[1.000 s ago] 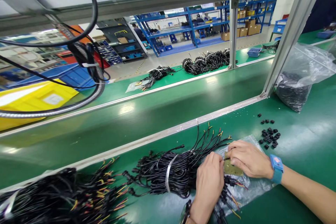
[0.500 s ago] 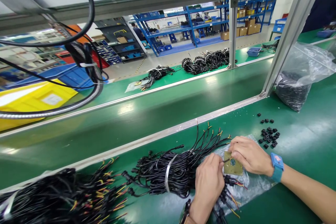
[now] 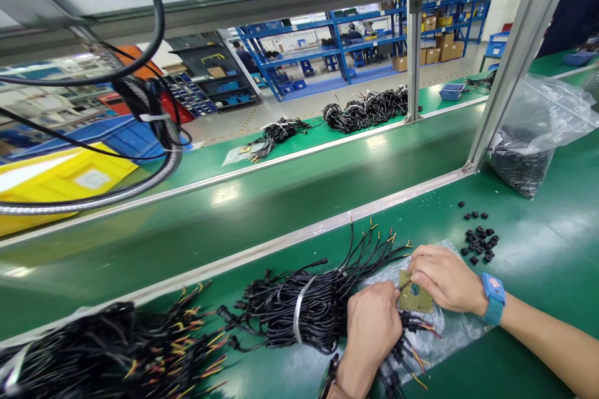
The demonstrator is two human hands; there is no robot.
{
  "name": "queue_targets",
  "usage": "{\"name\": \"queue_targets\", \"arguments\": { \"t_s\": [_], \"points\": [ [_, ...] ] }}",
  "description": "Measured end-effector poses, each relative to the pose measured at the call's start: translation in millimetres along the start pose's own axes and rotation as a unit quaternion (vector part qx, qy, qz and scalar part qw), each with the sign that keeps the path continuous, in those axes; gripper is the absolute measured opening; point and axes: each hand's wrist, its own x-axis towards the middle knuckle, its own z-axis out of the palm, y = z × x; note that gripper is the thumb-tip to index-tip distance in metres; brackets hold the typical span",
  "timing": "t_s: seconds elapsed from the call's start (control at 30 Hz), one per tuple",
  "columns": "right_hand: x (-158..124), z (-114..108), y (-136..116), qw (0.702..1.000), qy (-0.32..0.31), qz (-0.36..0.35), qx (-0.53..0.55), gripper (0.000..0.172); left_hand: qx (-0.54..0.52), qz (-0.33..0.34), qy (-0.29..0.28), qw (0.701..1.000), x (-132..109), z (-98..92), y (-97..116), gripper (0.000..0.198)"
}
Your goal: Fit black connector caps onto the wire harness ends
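My left hand (image 3: 373, 319) is closed on a thin black cable just left of a yellowish-green square pad (image 3: 418, 300). Over the pad's upper edge my right hand (image 3: 444, 277), with a blue band on its wrist, pinches the same cable; its fingertips partly hide it. Under the pad lies a clear plastic bag (image 3: 461, 331). Several cable ends (image 3: 408, 352) with red and yellow wires rest on the bag beside my left hand. A black cable bundle (image 3: 281, 305), bound with a white tie, lies to the left of that hand.
Small black plastic parts (image 3: 480, 242) lie scattered beyond my right hand. Behind them sits a plastic bag of black parts (image 3: 524, 156) by a metal post (image 3: 519, 62). Another cable bundle (image 3: 107, 349) is at lower left. A looped hose (image 3: 163, 162) hangs at upper left.
My left hand has shifted slightly toward my right hand, and the gap between their fingertips is smaller. The right hand stays nearly in place, still pinching the cable.
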Motion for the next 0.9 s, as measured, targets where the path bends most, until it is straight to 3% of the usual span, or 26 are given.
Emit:
{"name": "queue_targets", "arguments": {
  "t_s": [0.33,0.9],
  "points": [
    [-2.5,3.1,1.1,0.998,-0.002,0.013,-0.061,0.046,-0.007,0.020,0.022,1.000,-0.2,2.2,-1.9,0.024],
    [-3.4,3.3,0.2,0.998,0.004,0.021,-0.063,0.041,-0.030,0.034,0.002,0.999,0.4,-0.7,0.3,0.021]
  ]
}}
